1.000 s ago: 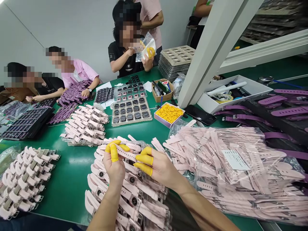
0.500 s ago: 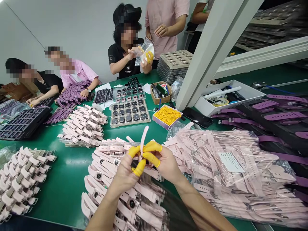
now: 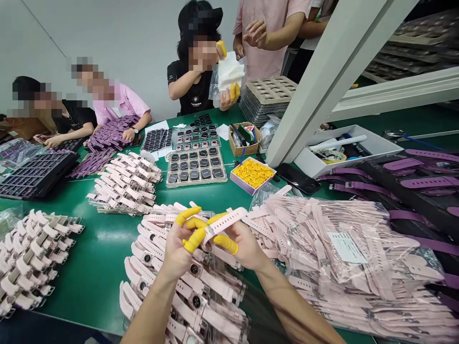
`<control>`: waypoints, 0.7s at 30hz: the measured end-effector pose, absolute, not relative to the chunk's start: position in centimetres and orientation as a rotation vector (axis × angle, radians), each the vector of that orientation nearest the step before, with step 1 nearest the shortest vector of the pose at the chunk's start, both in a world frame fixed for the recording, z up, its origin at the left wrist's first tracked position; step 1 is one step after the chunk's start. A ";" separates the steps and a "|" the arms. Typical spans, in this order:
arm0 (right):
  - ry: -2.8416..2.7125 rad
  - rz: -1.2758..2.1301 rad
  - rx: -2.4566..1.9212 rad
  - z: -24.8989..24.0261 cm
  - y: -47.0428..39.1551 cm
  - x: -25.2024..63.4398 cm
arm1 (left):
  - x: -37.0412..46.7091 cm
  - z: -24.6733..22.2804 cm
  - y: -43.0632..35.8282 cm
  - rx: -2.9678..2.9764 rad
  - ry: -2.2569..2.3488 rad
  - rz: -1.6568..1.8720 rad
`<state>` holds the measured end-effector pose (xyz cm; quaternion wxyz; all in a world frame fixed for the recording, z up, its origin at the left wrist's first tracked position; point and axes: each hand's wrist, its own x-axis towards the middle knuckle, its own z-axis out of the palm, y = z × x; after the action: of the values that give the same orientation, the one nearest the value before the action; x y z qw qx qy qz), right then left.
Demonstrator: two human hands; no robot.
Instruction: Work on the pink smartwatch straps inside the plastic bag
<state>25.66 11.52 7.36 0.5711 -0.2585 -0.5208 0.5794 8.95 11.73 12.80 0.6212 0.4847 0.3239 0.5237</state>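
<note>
A pink watch strap (image 3: 227, 221) with a row of holes is held over the middle of the table, its free end pointing up to the right. My left hand (image 3: 181, 246), in yellow finger cots, pinches the strap's lower end between thumb and fingers. My right hand (image 3: 241, 243), also with yellow cots, is closed around it from the right. Fingers hide whatever joins the strap at that lower end. Right below lie rows of pink-strapped watches (image 3: 201, 277), several with dark round sensor backs showing.
To the right, a clear bag holds many pink straps (image 3: 322, 229). More pink-strapped watches (image 3: 125, 184) are piled at the left. Ahead are a tray of watch faces (image 3: 196, 167), a box of yellow finger cots (image 3: 253, 174) and a slanting white post (image 3: 322, 91). Co-workers sit opposite.
The strap has tipped from upright to slanting right, its holed face now showing. My left fingers have spread somewhat. Across the table, a co-worker has raised a clear bag.
</note>
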 end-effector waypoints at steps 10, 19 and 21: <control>-1.225 1.336 -0.646 7.1 12.1 25.0 | 7.3 12.8 12.6 1.165 0.776 1.199; -1.462 1.101 -0.717 7.1 12.9 26.8 | 6.7 11.9 12.7 1.265 0.820 1.154; -1.461 1.088 -0.712 7.1 13.0 27.0 | 6.9 12.1 12.7 1.274 0.832 1.141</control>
<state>27.01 13.02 7.10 0.5589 -0.3020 -0.6194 0.4612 6.93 12.74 12.10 0.5807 0.5454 0.3561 0.4884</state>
